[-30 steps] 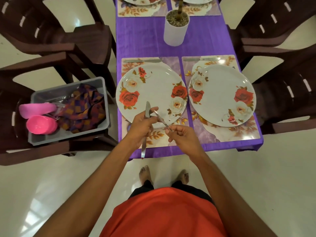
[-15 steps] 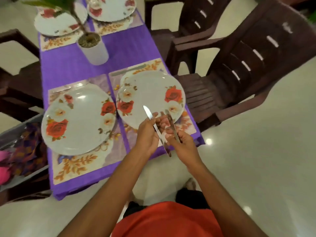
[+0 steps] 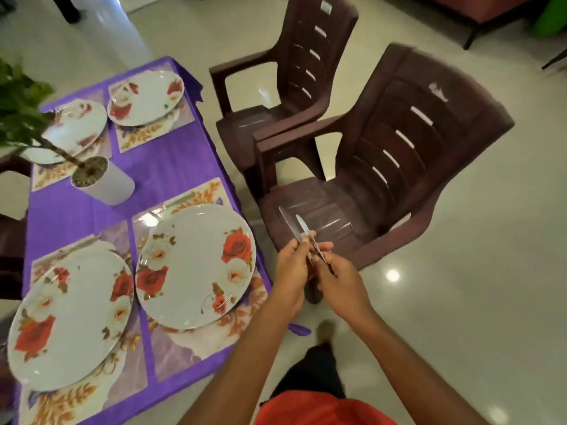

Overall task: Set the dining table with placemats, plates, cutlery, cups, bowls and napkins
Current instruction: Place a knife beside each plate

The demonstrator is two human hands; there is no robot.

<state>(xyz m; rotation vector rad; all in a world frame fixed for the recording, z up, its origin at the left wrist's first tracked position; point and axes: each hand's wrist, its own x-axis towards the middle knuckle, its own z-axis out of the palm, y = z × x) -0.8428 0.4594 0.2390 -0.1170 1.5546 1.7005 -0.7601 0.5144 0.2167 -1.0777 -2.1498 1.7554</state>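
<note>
Entry: cutlery step, mid-carry.

Position: both hands are off the right edge of the table (image 3: 184,167), over the seat of the near chair (image 3: 383,185).

- Left hand (image 3: 291,266): fingers curled round the handle of the left knife (image 3: 287,220), blade pointing up and away from the body.
- Right hand (image 3: 340,279): pinching the handle of the right knife (image 3: 303,227).
- The two blades lie almost side by side. The handles cross or touch between the hands (cannot tell which).

Table state:
- Four plates are down on placemats: near right plate (image 3: 196,265), near left plate (image 3: 70,317), and two far plates (image 3: 147,96) (image 3: 67,130).
- A laid knife (image 3: 181,199) shows just beyond the near right plate, and another (image 3: 79,243) beyond the near left plate.
- No cutlery is visible at the far plates, so these two knives are probably meant for them.

Risks from here:
1. The grips are light and the steel is smooth. If the handles knock together while the hands separate, one knife could slip and fall onto the chair seat or the floor near the foot (image 3: 325,328).
2. The tablecloth corner (image 3: 299,329) hangs close to that foot. A snag on it would drag the cloth, and the near right plate sits close to the edge.
3. The near chair narrows the passage along the table, so a hip or shin could bump it.
4. The potted plant (image 3: 104,182) stands between the near and far settings. Reaching across it could tip it.
</note>
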